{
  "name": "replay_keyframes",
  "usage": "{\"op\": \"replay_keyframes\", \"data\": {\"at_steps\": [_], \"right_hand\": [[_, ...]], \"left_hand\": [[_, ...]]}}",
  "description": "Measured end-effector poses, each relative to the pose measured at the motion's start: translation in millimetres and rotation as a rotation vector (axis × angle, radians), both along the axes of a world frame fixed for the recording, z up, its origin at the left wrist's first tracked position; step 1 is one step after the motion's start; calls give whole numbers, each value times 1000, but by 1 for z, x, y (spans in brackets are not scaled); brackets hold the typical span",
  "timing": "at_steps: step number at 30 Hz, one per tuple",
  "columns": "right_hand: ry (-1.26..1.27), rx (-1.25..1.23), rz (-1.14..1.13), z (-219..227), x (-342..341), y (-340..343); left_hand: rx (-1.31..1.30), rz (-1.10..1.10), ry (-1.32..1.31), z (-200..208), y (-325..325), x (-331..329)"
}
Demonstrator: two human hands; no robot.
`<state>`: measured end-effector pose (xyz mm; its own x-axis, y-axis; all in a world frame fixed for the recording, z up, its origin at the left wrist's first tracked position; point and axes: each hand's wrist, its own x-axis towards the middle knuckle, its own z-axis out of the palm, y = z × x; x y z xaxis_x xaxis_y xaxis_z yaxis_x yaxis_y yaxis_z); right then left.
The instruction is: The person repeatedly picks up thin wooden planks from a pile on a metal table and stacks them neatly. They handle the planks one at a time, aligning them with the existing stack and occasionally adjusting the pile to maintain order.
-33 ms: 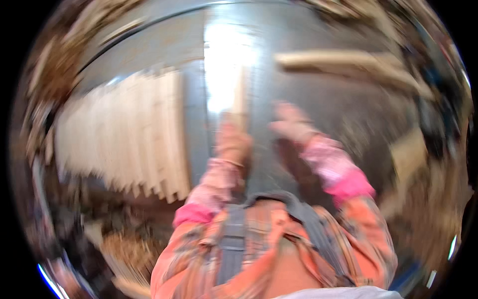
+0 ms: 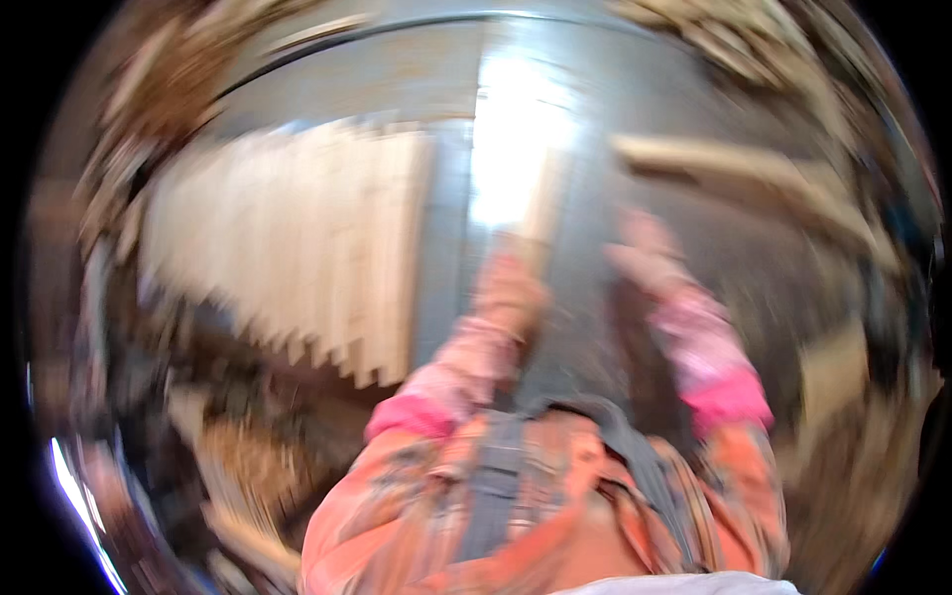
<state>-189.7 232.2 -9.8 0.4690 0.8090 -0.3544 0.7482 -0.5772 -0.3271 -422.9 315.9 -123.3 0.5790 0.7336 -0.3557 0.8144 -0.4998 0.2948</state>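
Observation:
A narrow pale wooden strip [image 2: 540,203] lies lengthwise on the grey metal table [image 2: 585,327], partly washed out by glare. My left hand [image 2: 511,295] is closed at its near end, though motion blur softens the fingers. To the right, over the tabletop, my right hand [image 2: 650,255] is held open with thumb and fingers apart, nothing in it. Left of my left hand, several pale wooden strips [image 2: 307,228] lie side by side in a row, their near ends uneven.
A longer rough piece of wood [image 2: 714,159] lies beyond my right hand. Stacked wood [image 2: 734,45] is at the far right, more wood scraps [image 2: 169,89] at the far left. A pale wooden block [image 2: 833,372] sits at the right, and a brown heap [image 2: 253,461] lies at lower left.
The whole scene has shifted to the right in the picture, both hands with it, as my view turns left. Both hands keep about the same places relative to the table and the strip.

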Motion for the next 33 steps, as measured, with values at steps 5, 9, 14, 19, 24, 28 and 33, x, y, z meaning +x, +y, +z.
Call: {"op": "replay_keyframes", "data": {"at_steps": [5, 9, 14, 19, 24, 28, 33], "right_hand": [[-490, -100, 92, -33, 187, 134], [-511, -332, 336, -92, 195, 246], [-601, -91, 293, -124, 178, 260], [-714, -154, 328, -21, 116, 266], [-664, -160, 384, 48, -5, 242], [-232, -194, 322, 38, -55, 221], [-380, 112, 890, -118, -38, 176]], "left_hand": [[-253, 290, -74, 85, 53, -11], [-135, 424, -27, 74, 53, -51], [-148, 441, 8, 35, 38, -59], [-187, 406, -51, 67, 59, -48], [-134, 399, -56, 61, 48, -67], [-124, 415, -50, 56, 46, -78], [24, 472, -264, 33, 35, -75]]}}
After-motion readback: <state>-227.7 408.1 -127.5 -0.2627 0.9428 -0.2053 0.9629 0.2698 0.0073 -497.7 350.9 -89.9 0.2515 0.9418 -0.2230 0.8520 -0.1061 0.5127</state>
